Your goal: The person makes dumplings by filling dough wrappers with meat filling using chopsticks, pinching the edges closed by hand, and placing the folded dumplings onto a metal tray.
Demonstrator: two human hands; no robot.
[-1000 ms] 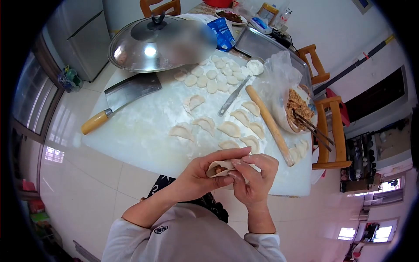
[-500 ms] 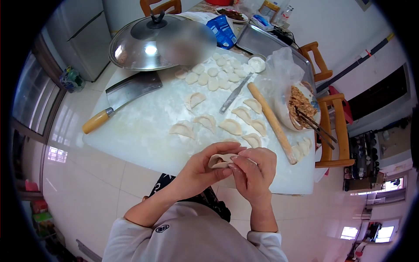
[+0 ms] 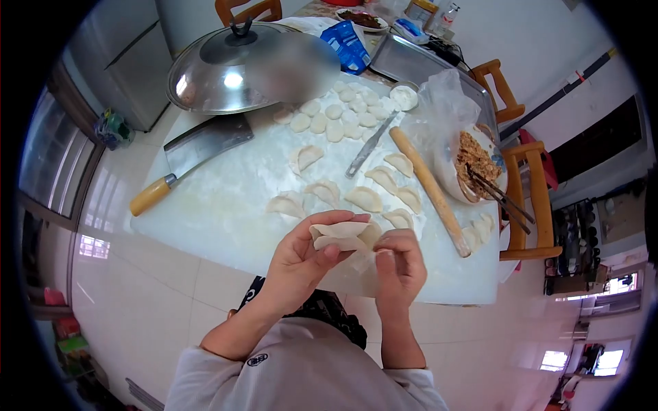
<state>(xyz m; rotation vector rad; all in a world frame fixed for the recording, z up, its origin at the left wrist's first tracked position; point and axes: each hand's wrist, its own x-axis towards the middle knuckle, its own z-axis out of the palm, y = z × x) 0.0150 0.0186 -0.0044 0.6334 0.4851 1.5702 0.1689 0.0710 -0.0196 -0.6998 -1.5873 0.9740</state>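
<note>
A half-folded dumpling (image 3: 340, 234) rests in my left hand (image 3: 296, 259), its pale wrapper folded over with a gap between the two edges. My left thumb presses the near side and the fingers curl round the far side. At the wrapper's right end, my right hand (image 3: 401, 270) is closed with thumb and forefinger pinched at its edge. Both hands are above the near edge of the white board (image 3: 212, 226). Just beyond them lie several folded dumplings, among them one dumpling (image 3: 363, 198) and another dumpling (image 3: 286, 204).
A wooden rolling pin (image 3: 430, 192) lies right of the dumplings, beside a bowl of filling (image 3: 476, 161) with chopsticks (image 3: 504, 198). A cleaver (image 3: 209, 144) lies left. Further back are dough pieces (image 3: 334, 130), a narrow metal tool (image 3: 370, 146), a flour scoop (image 3: 404, 97) and a large lid (image 3: 219, 68).
Both hands have shifted slightly left with the dumpling, and its wrapper now shows more broadly. My right fingers have moved from the dumpling's middle to its right end.
</note>
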